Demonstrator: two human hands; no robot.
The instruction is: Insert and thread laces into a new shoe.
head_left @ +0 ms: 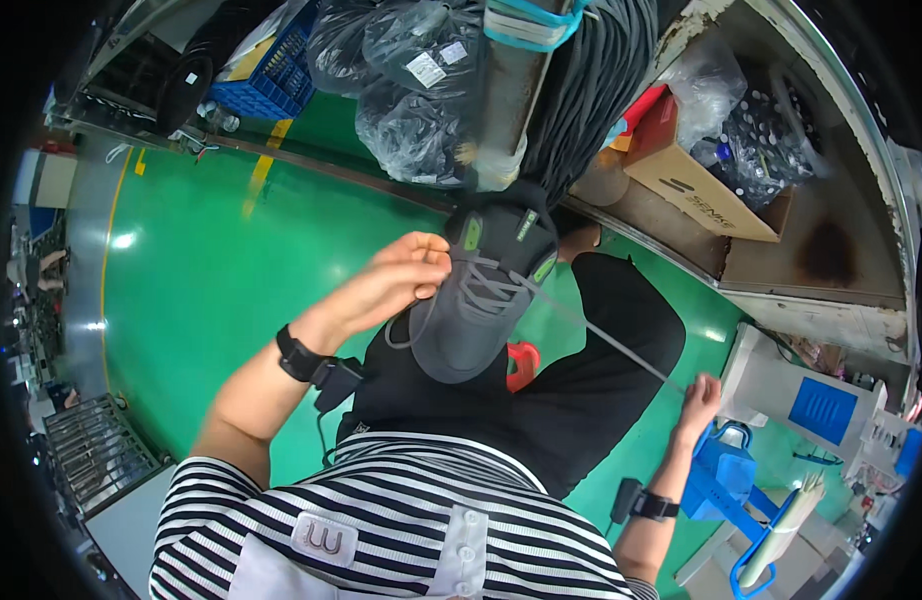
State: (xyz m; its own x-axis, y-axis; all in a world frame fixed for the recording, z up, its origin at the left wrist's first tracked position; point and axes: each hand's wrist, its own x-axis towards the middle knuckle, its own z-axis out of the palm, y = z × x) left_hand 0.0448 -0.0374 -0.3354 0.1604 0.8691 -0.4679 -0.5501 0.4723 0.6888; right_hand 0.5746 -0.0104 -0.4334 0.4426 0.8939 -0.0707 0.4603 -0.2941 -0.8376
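Note:
A dark grey sneaker (448, 335) with green accents rests above my lap, its toe toward me. Grey lacing crosses its front. At the shoe's left side, my left hand (406, 268) has its fingers pinched near the upper eyelets, by a lace loop that hangs beside the shoe; whether it grips the lace is hard to see. Far out to the right, my right hand (700, 400) is closed on the shoelace (621, 348), which runs taut from the shoe's right eyelets. Each wrist wears a black strap with a small device.
Ahead stands a metal rack holding a bundle of dark laces (601, 90), plastic bags (416, 60) of dark items and an open cardboard box (706, 195). A blue crate (271, 75) is at far left. Blue-framed equipment (726, 475) stands at right, on a green floor (221, 260).

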